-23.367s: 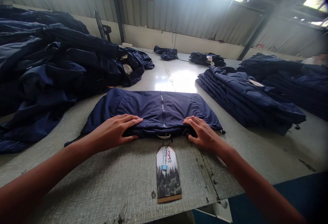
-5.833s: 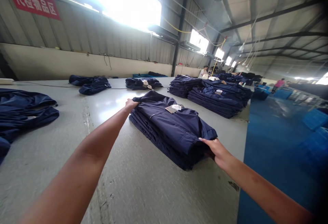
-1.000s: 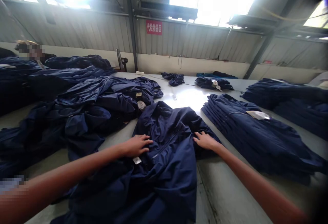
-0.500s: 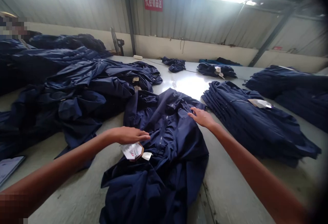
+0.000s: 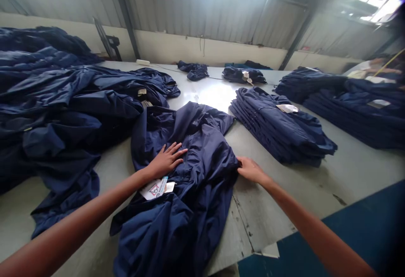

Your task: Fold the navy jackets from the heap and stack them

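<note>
A navy jacket (image 5: pixel 202 150) lies spread on the table in front of me, its lower part bunched toward the near edge. My left hand (image 5: pixel 166 158) rests flat on its front with the fingers spread. Just below that hand, a white hang tag (image 5: pixel 154 189) and a small white label (image 5: pixel 170 187) lie on the cloth. At the jacket's right edge, my right hand (image 5: pixel 251 169) pinches the fabric between thumb and fingers; the fingertips are partly hidden by the cloth.
Loose navy garments (image 5: pixel 72 104) are heaped on the left. To the right stands a stack of folded jackets (image 5: pixel 281 129) with a tag on top, and a larger stack (image 5: pixel 357 112) behind it. A person (image 5: pixel 370 66) is at the far right. A fan (image 5: pixel 109 40) stands at the back.
My left hand has come down flat onto the jacket's front. My right hand has moved down along the right side and taken hold of the edge. The view has turned right.
</note>
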Tool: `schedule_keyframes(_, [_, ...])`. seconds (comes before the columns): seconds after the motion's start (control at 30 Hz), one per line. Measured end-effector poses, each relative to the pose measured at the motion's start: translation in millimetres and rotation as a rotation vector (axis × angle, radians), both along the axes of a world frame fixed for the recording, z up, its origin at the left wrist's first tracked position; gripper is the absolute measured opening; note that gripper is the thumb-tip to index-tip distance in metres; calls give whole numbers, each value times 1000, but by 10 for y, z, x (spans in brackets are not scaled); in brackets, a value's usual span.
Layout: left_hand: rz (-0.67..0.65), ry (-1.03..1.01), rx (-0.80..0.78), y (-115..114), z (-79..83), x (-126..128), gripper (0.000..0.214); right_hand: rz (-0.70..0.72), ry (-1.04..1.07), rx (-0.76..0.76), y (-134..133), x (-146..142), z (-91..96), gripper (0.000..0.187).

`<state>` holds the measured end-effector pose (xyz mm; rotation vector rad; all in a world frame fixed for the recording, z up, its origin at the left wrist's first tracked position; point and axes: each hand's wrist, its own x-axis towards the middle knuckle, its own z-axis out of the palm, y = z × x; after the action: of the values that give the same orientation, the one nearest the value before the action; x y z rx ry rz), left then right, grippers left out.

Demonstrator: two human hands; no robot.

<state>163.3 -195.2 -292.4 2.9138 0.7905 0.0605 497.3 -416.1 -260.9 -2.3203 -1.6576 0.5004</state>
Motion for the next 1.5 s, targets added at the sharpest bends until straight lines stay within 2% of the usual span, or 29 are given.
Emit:
schedule_keyframes(0.1, [73, -4, 57, -268, -10, -117, 53, -97, -216, 8, 235, 120, 134, 21])
schedule_keyframes(0.2, [163, 36, 140, -566, 37, -224, 55, -268, -451, 161, 402, 200, 302, 30])
schedule_keyframes(0.27, [210, 101, 154, -689, 110, -270, 56, -329, -537, 284, 421, 226, 384, 34])
schedule_keyframes(0.33, [225, 156, 144, -720, 200, -283, 57, -346, -520, 328, 363, 261, 413, 44])
schedule_keyframes(0.43, [172, 142, 156, -659, 271, -251, 56, -355, -410, 185, 210, 374, 347, 58])
schedule_keyframes(0.53, [153, 48, 196, -609, 193, -207, 55, -261, -188, -6, 109, 518, 217, 55])
schedule_keyframes(0.6, [171, -32, 203, -610, 101, -200, 53, -224, -114, -26, 120, 576, 175, 49])
schedule_keyframes(0.67, [183, -95, 192, -621, 31, -213, 50, -254, -133, 54, 192, 588, 219, 47])
schedule_keyframes(0.73, [183, -121, 177, -627, 2, -233, 48, -260, -167, 254, 291, 573, 354, 47])
schedule_keyframes(0.8, [184, -128, 174, -626, 3, -247, 48, -176, -170, 519, 370, 559, 537, 43])
schedule_keyframes(0.87, [185, -133, 169, -623, 10, -253, 48, -53, -155, 693, 398, 561, 702, 42])
schedule_keyframes(0.9, [187, -137, 165, -623, 11, -252, 48, -22, -157, 715, 390, 567, 759, 42])
schedule_keyframes(0.97, [191, -149, 156, -626, 8, -248, 48, -98, -212, 632, 346, 583, 807, 44])
schedule_keyframes(1.07, [193, -160, 146, -627, -1, -244, 48, -373, -395, 274, 265, 588, 742, 45])
schedule_keyframes(1.13, [191, -162, 141, -621, -5, -241, 47, -431, -515, 129, 249, 561, 658, 43])
schedule_keyframes(1.17, [192, -161, 137, -619, -8, -238, 47, -391, -553, 137, 262, 537, 614, 41])
schedule_keyframes(1.23, [204, -150, 123, -635, -12, -221, 48, -240, -579, 263, 337, 465, 524, 40])
schedule_keyframes(1.33, [243, -99, 108, -779, -14, -154, 50, -20, -514, 370, 542, 291, 360, 48])
schedule_keyframes(1.43, [280, -21, 75, -1077, 23, -18, 54, 41, -411, 328, 761, 20, 141, 51])
schedule_keyframes(1.5, [263, 38, 11, -1258, 108, 101, 58, 48, -353, 328, 860, -183, -18, 53])
